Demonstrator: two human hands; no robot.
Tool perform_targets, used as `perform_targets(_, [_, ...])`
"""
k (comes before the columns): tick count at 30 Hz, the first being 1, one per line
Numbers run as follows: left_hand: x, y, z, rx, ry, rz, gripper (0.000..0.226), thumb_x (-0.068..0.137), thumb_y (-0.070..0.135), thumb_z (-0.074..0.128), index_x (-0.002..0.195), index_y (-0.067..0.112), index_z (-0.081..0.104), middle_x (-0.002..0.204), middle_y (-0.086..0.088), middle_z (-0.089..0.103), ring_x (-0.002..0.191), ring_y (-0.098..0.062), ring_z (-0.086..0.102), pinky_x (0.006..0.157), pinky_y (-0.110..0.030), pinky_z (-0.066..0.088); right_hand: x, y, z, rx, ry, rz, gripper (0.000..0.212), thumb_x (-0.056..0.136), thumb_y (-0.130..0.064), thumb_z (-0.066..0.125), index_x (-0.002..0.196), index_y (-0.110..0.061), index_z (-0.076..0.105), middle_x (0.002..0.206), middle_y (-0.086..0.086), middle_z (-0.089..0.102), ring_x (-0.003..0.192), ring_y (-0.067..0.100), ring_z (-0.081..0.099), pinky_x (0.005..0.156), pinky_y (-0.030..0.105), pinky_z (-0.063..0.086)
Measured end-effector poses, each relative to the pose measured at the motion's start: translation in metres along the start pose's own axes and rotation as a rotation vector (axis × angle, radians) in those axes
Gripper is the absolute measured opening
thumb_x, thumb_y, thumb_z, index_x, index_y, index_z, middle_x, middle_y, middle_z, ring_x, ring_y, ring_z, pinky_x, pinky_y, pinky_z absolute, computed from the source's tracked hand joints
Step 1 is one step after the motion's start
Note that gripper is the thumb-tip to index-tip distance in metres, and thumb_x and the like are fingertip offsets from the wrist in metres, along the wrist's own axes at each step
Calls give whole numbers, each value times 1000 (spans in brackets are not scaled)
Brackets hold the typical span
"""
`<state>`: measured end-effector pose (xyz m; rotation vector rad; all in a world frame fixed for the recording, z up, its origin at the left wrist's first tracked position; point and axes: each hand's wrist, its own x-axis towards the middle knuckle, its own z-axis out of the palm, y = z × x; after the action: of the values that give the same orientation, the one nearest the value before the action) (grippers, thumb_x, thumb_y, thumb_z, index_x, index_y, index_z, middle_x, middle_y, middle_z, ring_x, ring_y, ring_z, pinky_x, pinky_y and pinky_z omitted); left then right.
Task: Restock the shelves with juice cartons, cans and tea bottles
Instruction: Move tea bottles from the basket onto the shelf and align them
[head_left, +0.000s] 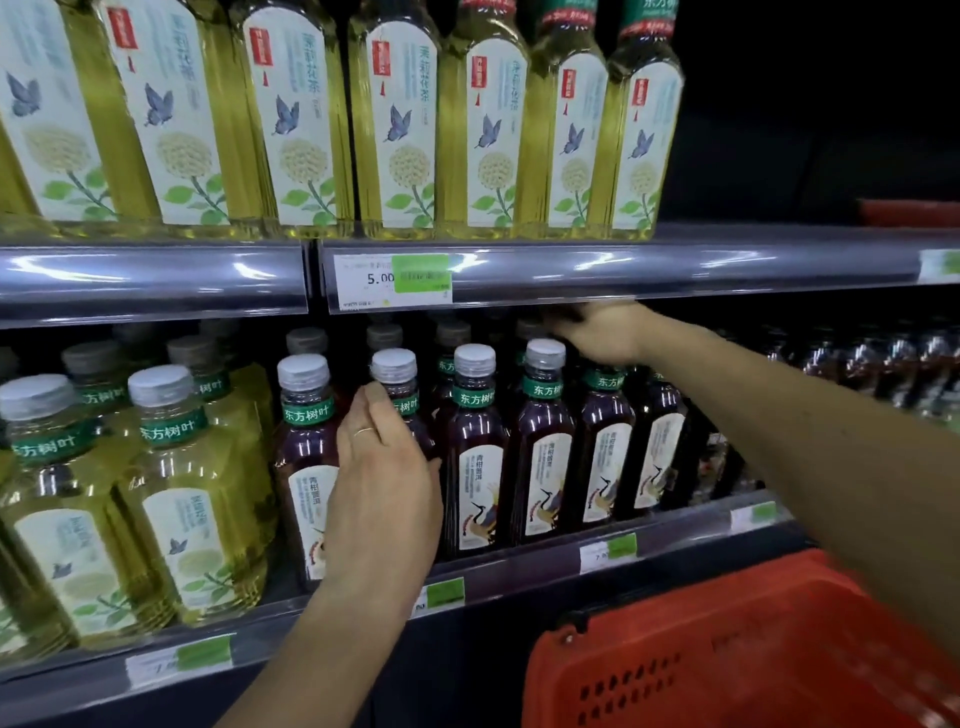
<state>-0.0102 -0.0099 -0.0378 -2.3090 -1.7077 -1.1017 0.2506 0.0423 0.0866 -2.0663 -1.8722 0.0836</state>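
Observation:
Dark tea bottles (480, 447) with white caps and crane labels stand in rows on the lower shelf. My left hand (382, 488), with a ring on one finger, is wrapped around the second dark bottle (396, 374) from the left. My right hand (597, 332) reaches under the upper shelf rail over the top of a dark bottle (605, 441) in the row, its fingers closed on the cap, which is hidden. Pale yellow tea bottles (171, 483) stand to the left on the same shelf.
The upper shelf (675, 265) carries a row of yellow-green tea bottles (400, 130) and a 5.00 price tag (392, 280). A red plastic basket (727, 654) sits at lower right under my right forearm. More dark bottles (883, 358) stand far right.

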Motion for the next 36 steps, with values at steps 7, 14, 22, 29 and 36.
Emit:
perform_targets(7, [-35,50,31,32,159,144,69,97,28,62,151,-6,35,158,-20,30,148,-35,30,123,-41,30,21,24,-12,-134,-183,-104,60,96,-67,44,85,-12,63,58,1,64,71,23,59,80,35,45])
perform_targets(14, [2,144,62,-204,132,-90,78,98,35,68,156,10,22,142,-18,55,136,-26,48,113,-30,41,52,26,-4,41,-402,-261,67,101,-56,47,151,-12,43,153,11,46,119,29,59,106,40,41])
perform_targets(22, [23,163,73,38,170,-316,76,100,47,59,155,3,29,130,-15,63,123,-27,56,98,-34,47,69,20,9,141,-512,-333,54,105,-42,45,154,-20,38,161,8,35,144,32,36,119,53,29])
perform_targets(29, [23,155,74,80,196,-294,68,99,50,60,145,7,37,113,-10,68,109,-26,63,80,-30,44,67,9,12,137,-388,-346,59,105,-47,45,155,-16,33,161,6,34,143,26,37,109,35,31])
perform_targets(36, [24,153,71,123,198,-262,69,98,54,60,144,7,40,108,-8,70,104,-24,66,77,-29,45,65,9,9,105,-394,-360,64,102,-53,46,153,-15,36,156,8,42,132,27,46,109,37,36])
